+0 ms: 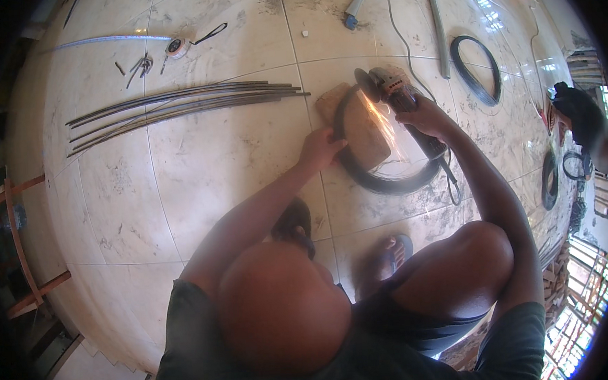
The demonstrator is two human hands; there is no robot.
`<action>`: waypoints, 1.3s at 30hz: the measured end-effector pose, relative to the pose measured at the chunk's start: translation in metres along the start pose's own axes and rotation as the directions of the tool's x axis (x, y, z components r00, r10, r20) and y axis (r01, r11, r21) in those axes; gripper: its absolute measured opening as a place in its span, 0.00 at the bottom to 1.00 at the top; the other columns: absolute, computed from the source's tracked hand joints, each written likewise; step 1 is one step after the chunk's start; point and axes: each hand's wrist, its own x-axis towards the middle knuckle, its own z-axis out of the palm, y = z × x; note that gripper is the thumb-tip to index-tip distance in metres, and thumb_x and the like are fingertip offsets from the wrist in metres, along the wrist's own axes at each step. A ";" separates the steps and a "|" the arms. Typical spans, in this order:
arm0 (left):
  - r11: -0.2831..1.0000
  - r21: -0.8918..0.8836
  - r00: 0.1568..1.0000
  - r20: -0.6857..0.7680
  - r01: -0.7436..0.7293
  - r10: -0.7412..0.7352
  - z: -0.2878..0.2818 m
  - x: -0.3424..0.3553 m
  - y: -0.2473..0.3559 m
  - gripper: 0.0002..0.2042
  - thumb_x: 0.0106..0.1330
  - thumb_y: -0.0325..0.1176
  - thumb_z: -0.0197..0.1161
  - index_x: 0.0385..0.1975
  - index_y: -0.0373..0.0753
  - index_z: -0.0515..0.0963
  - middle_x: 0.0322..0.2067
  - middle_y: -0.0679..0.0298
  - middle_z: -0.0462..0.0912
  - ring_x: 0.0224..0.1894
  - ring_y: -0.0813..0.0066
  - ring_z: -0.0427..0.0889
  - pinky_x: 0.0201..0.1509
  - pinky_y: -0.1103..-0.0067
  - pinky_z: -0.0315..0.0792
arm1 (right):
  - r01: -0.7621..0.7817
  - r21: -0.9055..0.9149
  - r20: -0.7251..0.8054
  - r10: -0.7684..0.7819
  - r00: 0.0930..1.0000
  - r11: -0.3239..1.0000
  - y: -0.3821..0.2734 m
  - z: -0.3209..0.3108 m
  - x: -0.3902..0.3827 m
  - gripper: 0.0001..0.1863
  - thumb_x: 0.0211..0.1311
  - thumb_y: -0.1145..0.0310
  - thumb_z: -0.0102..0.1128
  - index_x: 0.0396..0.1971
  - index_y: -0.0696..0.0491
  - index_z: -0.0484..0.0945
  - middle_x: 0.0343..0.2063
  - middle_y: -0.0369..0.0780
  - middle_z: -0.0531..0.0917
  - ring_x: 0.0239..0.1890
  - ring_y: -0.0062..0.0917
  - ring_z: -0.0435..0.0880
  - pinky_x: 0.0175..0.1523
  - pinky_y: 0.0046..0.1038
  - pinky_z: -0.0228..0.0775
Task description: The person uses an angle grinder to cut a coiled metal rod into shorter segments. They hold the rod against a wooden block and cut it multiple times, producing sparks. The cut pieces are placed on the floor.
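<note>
Head view: the thick black ring-shaped coil (396, 184) lies in front of me, its left side crossing a tan rough-faced block (366, 133) on the pale, smudged tile floor (247, 155). My left hand (322, 151) pinches the coil at its left side, thumb toward me, though some of my fingers are hard to make out. My right hand (425, 117) is wrapped around the body of a dark handheld angle grinder (399, 94) with a round disc; most of those fingers are hidden. Orange sparks (381, 122) stream over the block toward me, and between their glare and the tool I cannot tell exactly where the disc meets the coil. The coil's far-right stretch is lost behind the grinder and my hand. Leftward lie thin dark metal rods (271, 95), with short metal pieces (145, 66) and a white round tape measure (177, 47) beyond. To the right rests a second, thinner black coil (496, 78); a long grey bar (438, 31) nearby is cut off by the top edge. At far right, a dark shape (582, 113) is too blurred to identify.
</note>
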 end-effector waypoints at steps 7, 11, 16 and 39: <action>1.000 0.012 1.000 -0.013 0.003 -0.003 0.000 0.006 -0.008 0.21 0.67 0.35 0.71 0.51 0.25 0.75 0.40 0.52 0.82 0.31 0.65 0.88 0.27 0.74 0.86 | 0.005 0.067 0.009 -0.006 1.000 0.998 -0.008 -0.003 -0.008 0.33 0.52 0.55 0.74 0.54 0.61 0.77 0.41 0.48 0.85 0.42 0.33 0.86 0.49 0.35 0.77; 1.000 0.013 1.000 0.002 -0.015 0.015 0.001 0.006 -0.008 0.12 0.71 0.33 0.68 0.46 0.32 0.77 0.32 0.61 0.84 0.28 0.74 0.88 0.27 0.78 0.85 | -0.029 0.266 0.121 -0.003 0.993 0.964 -0.015 -0.020 -0.019 0.25 0.60 0.60 0.71 0.52 0.59 0.77 0.34 0.41 0.86 0.31 0.24 0.85 0.39 0.29 0.78; 0.996 -0.077 0.999 -0.006 0.053 -0.053 0.002 0.002 -0.002 0.13 0.71 0.34 0.68 0.45 0.31 0.77 0.33 0.60 0.84 0.27 0.73 0.87 0.29 0.76 0.86 | -0.095 0.410 0.118 0.050 0.992 0.907 -0.009 -0.038 -0.041 0.25 0.63 0.61 0.68 0.56 0.57 0.75 0.33 0.41 0.84 0.28 0.24 0.84 0.31 0.29 0.79; 0.996 -0.003 0.977 -0.195 0.084 -0.083 0.022 -0.013 0.023 0.18 0.66 0.35 0.73 0.30 0.34 0.68 0.27 0.57 0.80 0.21 0.69 0.86 0.21 0.75 0.84 | 0.015 0.346 0.019 -0.023 1.000 0.938 -0.011 -0.026 -0.032 0.30 0.57 0.61 0.73 0.57 0.61 0.75 0.37 0.43 0.86 0.35 0.26 0.86 0.43 0.30 0.79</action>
